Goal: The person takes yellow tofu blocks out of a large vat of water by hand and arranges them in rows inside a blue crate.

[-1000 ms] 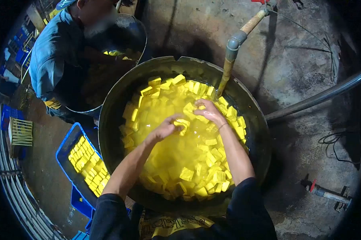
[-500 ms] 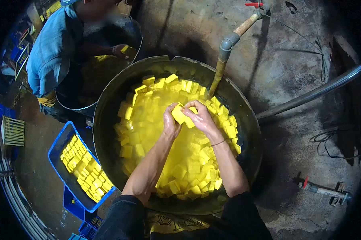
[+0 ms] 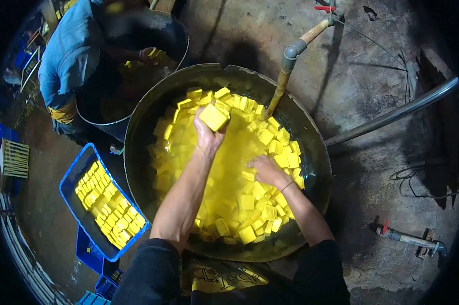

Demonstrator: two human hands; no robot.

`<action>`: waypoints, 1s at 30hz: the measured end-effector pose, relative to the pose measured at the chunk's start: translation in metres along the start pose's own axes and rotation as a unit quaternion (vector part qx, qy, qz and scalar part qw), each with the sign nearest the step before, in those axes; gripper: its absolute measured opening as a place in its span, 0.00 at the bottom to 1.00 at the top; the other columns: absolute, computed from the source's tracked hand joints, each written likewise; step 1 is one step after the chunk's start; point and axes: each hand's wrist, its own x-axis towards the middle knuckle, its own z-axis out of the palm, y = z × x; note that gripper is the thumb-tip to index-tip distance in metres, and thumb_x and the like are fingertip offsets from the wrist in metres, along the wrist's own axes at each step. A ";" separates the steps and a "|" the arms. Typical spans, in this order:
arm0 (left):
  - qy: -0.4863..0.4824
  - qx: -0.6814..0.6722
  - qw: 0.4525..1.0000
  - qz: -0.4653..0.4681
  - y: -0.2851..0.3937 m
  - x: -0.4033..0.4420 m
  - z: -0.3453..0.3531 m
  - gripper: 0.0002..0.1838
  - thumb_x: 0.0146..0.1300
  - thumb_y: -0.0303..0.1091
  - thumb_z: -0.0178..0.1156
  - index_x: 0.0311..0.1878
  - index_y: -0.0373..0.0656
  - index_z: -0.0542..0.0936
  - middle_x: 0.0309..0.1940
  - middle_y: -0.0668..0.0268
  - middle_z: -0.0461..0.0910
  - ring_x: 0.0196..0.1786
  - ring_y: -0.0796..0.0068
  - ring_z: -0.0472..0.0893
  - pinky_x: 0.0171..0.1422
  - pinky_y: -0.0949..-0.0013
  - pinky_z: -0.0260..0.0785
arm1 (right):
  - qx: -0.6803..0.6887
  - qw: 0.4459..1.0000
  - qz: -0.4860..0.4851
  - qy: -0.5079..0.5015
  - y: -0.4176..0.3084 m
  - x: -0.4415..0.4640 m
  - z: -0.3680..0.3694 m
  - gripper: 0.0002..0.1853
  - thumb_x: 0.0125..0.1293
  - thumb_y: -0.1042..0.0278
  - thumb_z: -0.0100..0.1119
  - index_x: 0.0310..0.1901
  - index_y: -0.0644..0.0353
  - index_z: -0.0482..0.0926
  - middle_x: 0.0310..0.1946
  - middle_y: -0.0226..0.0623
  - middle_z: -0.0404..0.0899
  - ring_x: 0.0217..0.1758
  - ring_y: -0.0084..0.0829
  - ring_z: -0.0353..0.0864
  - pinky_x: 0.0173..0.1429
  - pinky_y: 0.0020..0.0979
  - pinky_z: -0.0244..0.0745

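Note:
A wide round vat (image 3: 138, 190) holds yellow liquid with many yellow tofu blocks (image 3: 247, 202) in it. My left hand (image 3: 209, 138) is closed around yellow tofu blocks (image 3: 213, 117), held above the liquid toward the far side of the vat. At least two pieces show there, a large one in front and another behind it. My right hand (image 3: 271, 171) reaches down among the blocks on the vat's right side. Its fingertips are partly hidden, so I cannot tell whether they grip a block.
On the left, a blue crate (image 3: 69, 195) holds rows of yellow blocks. A person in a blue shirt (image 3: 69, 56) works at another drum (image 3: 185, 48). A pipe (image 3: 285, 66) reaches into the vat, and a metal tube (image 3: 392, 112) extends rightward from its side.
My hands have moved apart. The left has gone up and left with tofu blocks, and the right has dropped into the vat. The view has shifted slightly.

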 end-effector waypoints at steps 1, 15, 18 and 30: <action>0.013 0.012 1.000 0.005 0.007 0.001 0.006 0.21 0.66 0.46 0.43 0.48 0.41 0.78 0.42 0.58 0.80 0.46 0.56 0.80 0.51 0.51 0.76 | -0.092 0.995 -0.025 -0.016 0.002 -0.002 0.009 0.17 0.52 0.73 0.62 0.46 0.60 0.81 0.50 0.47 0.79 0.56 0.47 0.75 0.60 0.42 0.70; -0.074 -0.079 0.986 0.123 0.095 -0.097 0.088 0.23 0.56 0.43 0.50 0.50 0.38 0.78 0.52 0.54 0.78 0.56 0.51 0.76 0.63 0.45 0.66 | -0.007 0.996 0.087 0.034 -0.115 0.037 0.081 0.07 0.51 0.74 0.56 0.32 0.64 0.81 0.29 0.57 0.79 0.34 0.57 0.80 0.40 0.49 0.77; -0.087 -0.073 0.981 0.160 0.126 -0.128 0.094 0.23 0.55 0.43 0.51 0.49 0.38 0.78 0.51 0.54 0.78 0.56 0.51 0.76 0.63 0.45 0.66 | -0.029 0.995 0.092 0.004 -0.118 0.045 0.103 0.05 0.49 0.77 0.55 0.29 0.65 0.79 0.29 0.58 0.79 0.36 0.59 0.80 0.43 0.48 0.77; -0.053 -0.027 0.958 0.280 0.237 -0.261 -0.016 0.23 0.56 0.44 0.51 0.51 0.42 0.78 0.54 0.53 0.77 0.57 0.51 0.75 0.68 0.45 0.62 | 0.450 0.875 -0.076 -0.159 -0.191 0.036 -0.028 0.18 0.62 0.70 0.63 0.53 0.66 0.79 0.42 0.28 0.82 0.41 0.18 0.76 0.48 0.23 0.72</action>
